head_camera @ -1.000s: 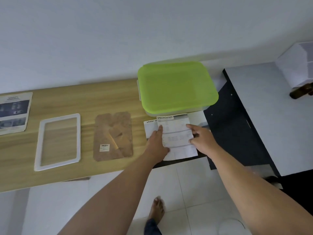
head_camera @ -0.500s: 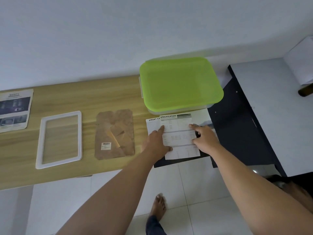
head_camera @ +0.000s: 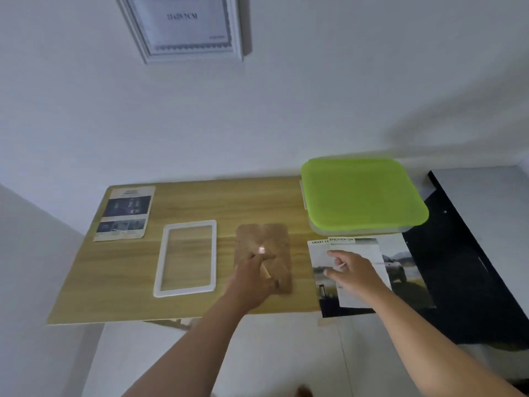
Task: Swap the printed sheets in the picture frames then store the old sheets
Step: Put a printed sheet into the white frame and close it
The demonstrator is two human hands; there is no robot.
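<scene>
A white picture frame (head_camera: 185, 258) lies flat and empty on the wooden table (head_camera: 200, 202). To its right lies the brown backing board (head_camera: 263, 253). My left hand (head_camera: 252, 279) rests over the board's lower left part, fingers spread. A white specification sheet (head_camera: 357, 250) lies on a larger car brochure sheet (head_camera: 400, 262) at the table's right end. My right hand (head_camera: 352, 273) lies open on the specification sheet. A dark printed sheet (head_camera: 124, 214) sits at the far left. A second white frame (head_camera: 183, 27) with a sheet hangs on the wall.
A clear storage box with a green lid (head_camera: 360, 193) stands at the back right, just behind the sheets. A black surface (head_camera: 458, 267) adjoins the table on the right. The table's front edge runs just below my hands, with tiled floor beneath.
My left hand has left the specification sheet and moved left onto the backing board. My right hand stays on the sheet. The view has tilted up, showing the wall frame.
</scene>
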